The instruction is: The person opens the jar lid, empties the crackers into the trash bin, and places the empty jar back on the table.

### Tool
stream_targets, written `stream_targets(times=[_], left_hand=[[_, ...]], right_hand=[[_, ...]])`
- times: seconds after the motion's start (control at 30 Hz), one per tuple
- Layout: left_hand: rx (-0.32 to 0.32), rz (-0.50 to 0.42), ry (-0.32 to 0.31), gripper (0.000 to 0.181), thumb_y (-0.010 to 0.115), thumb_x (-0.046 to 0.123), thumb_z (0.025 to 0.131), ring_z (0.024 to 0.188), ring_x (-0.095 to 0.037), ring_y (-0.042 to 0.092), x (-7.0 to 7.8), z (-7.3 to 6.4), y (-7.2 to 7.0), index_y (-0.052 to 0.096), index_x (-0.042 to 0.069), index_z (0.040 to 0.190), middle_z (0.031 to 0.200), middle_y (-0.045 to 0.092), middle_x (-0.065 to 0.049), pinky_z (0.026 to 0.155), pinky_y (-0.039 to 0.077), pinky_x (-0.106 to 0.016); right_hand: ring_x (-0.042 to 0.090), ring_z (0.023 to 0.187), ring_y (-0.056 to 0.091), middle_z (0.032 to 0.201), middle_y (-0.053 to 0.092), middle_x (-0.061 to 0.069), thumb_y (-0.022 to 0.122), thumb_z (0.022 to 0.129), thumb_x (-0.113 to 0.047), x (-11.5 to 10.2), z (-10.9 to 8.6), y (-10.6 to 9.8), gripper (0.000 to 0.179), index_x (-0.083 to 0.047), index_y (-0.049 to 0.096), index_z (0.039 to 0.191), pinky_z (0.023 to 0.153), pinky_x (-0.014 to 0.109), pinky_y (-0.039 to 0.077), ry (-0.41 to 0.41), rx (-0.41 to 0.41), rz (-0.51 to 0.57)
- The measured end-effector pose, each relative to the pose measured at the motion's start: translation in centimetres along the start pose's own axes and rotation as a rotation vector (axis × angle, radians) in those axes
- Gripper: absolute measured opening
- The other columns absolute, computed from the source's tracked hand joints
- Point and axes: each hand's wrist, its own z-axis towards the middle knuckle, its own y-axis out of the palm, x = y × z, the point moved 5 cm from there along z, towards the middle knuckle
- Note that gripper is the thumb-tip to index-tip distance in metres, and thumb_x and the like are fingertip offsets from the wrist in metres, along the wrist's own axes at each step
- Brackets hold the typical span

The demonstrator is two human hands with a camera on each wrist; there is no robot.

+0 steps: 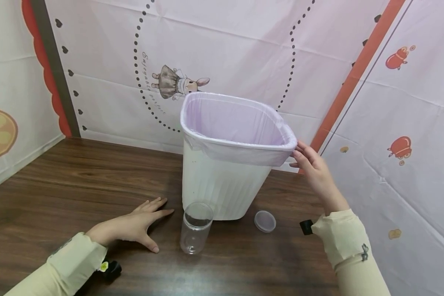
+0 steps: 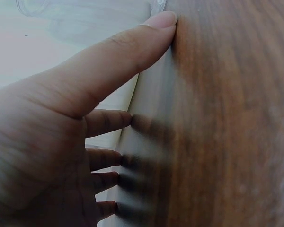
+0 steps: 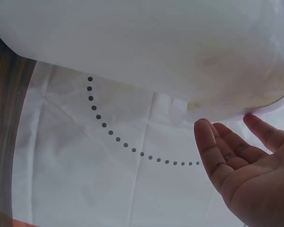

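A white trash bin (image 1: 222,185) stands on the table, its mouth lined with a thin lilac trash bag (image 1: 233,119) folded over the rim. My right hand (image 1: 316,172) is at the rim's right corner, fingertips right at the bag's folded edge; in the right wrist view those fingers (image 3: 210,146) are only lightly bent beneath the rim. On the wood left of the bin, my left hand (image 1: 135,224) rests with fingers spread and the thumb apart. Between that hand and the bin's foot is an upright clear plastic jar (image 1: 195,230) without a lid.
A round translucent lid (image 1: 265,222) lies on the dark wooden table (image 1: 133,164) to the right of the bin's base. Behind the bin hangs a printed cloth (image 1: 229,49), with more cloth at the left and right sides.
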Motion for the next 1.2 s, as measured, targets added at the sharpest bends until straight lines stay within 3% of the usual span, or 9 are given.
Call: stream_targets(times=[0.17, 0.4, 0.6, 0.9, 1.1, 1.2], left_hand=[[0.001, -0.006, -0.002, 0.108, 0.083, 0.053, 0.062, 0.143, -0.053, 0.006, 0.2, -0.1, -0.2, 0.038, 0.0, 0.145, 0.155, 0.013, -0.033, 0.11, 0.005, -0.069], [0.002, -0.003, -0.007, 0.108, 0.083, 0.053, 0.062, 0.142, -0.053, 0.007, 0.3, -0.1, -0.4, 0.038, 0.0, 0.145, 0.155, 0.014, -0.033, 0.11, 0.005, -0.07], [-0.001, 0.002, -0.007, 0.108, 0.083, 0.053, 0.061, 0.142, -0.053, 0.006, 0.2, 0.1, -0.3, 0.038, 0.0, 0.145, 0.155, 0.012, -0.033, 0.11, 0.005, -0.069], [-0.006, -0.014, -0.014, 0.108, 0.082, 0.054, 0.062, 0.143, -0.053, 0.005, 0.2, 0.2, -0.2, 0.038, 0.001, 0.145, 0.155, 0.012, -0.033, 0.11, 0.004, -0.069], [-0.005, -0.016, -0.015, 0.108, 0.082, 0.054, 0.062, 0.143, -0.053, 0.005, 0.2, 0.2, -0.2, 0.038, 0.001, 0.145, 0.155, 0.012, -0.033, 0.11, 0.004, -0.069], [-0.006, -0.018, -0.018, 0.108, 0.082, 0.054, 0.062, 0.143, -0.053, 0.005, 0.1, 0.2, -0.2, 0.038, 0.001, 0.145, 0.155, 0.011, -0.033, 0.11, 0.004, -0.069]], right_hand=[[-0.007, 0.112, 0.052, 0.145, 0.044, 0.025, 0.041, 0.103, -0.022, 0.6, -0.4, 0.6, 0.049, 0.0, 0.034, 0.146, 0.084, 0.009, 0.047, 0.014, -0.018, -0.006], [0.033, 0.131, 0.045, 0.148, 0.042, 0.021, 0.041, 0.103, -0.026, 2.1, -1.4, 1.6, 0.051, -0.003, 0.032, 0.148, 0.088, 0.007, 0.042, 0.06, -0.055, -0.069], [0.038, 0.13, 0.045, 0.149, 0.039, 0.023, 0.042, 0.103, -0.021, 3.4, -2.4, 2.7, 0.052, -0.002, 0.03, 0.149, 0.089, 0.006, 0.041, 0.072, -0.085, -0.049], [0.036, 0.131, 0.045, 0.149, 0.04, 0.021, 0.043, 0.102, -0.019, 4.6, -3.0, 3.8, 0.05, -0.003, 0.032, 0.148, 0.088, 0.007, 0.042, 0.083, -0.113, -0.016], [0.0, 0.113, 0.052, 0.148, 0.042, 0.019, 0.045, 0.102, -0.019, 4.7, -3.2, 4.1, 0.049, -0.005, 0.034, 0.148, 0.088, 0.011, 0.044, 0.079, -0.12, -0.031], [-0.006, 0.108, 0.05, 0.146, 0.045, 0.017, 0.046, 0.102, -0.02, 5.0, -3.4, 4.3, 0.048, -0.005, 0.036, 0.147, 0.087, 0.012, 0.044, 0.078, -0.117, -0.049]])
